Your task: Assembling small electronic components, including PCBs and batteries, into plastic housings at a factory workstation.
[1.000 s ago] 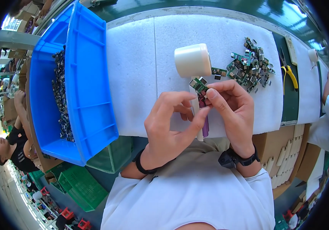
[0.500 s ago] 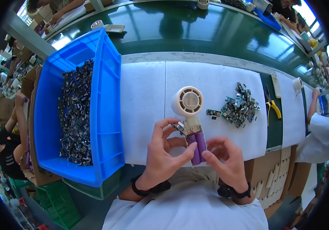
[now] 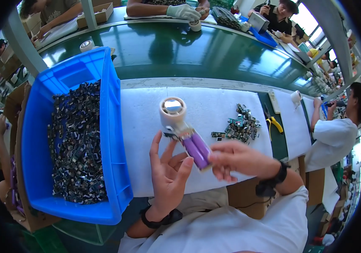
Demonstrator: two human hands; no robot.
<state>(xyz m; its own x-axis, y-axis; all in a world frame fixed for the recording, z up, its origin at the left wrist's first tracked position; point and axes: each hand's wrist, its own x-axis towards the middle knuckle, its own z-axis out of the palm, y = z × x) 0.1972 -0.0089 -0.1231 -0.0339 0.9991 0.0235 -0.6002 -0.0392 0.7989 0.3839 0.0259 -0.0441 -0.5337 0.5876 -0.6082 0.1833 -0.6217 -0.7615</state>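
A cream handheld fan (image 3: 173,119) with a round head is held tilted above the white work mat (image 3: 140,126). Two purple battery cells (image 3: 196,148) lie side by side in its uncovered handle. My right hand (image 3: 246,158) pinches the handle's lower end between thumb and fingers. To the left of the handle, my left hand (image 3: 165,179) is open with its fingers spread, the thumb close to the cells. A small dark part (image 3: 171,135) juts from the fan's neck near my left fingertips; blur hides its details.
At left stands a blue bin (image 3: 117,139) full of small circuit boards (image 3: 77,143). A pile of circuit boards (image 3: 243,124) sits on the mat, with yellow-handled pliers (image 3: 275,125) to its right. Beyond runs a green conveyor (image 3: 147,55). Several co-workers sit around, one wearing a white glove (image 3: 182,12).
The fan has shifted left and tilted, its head toward the upper left. My left hand has let go and spread its fingers, while my right hand has gripped the handle's end. The view has shifted.
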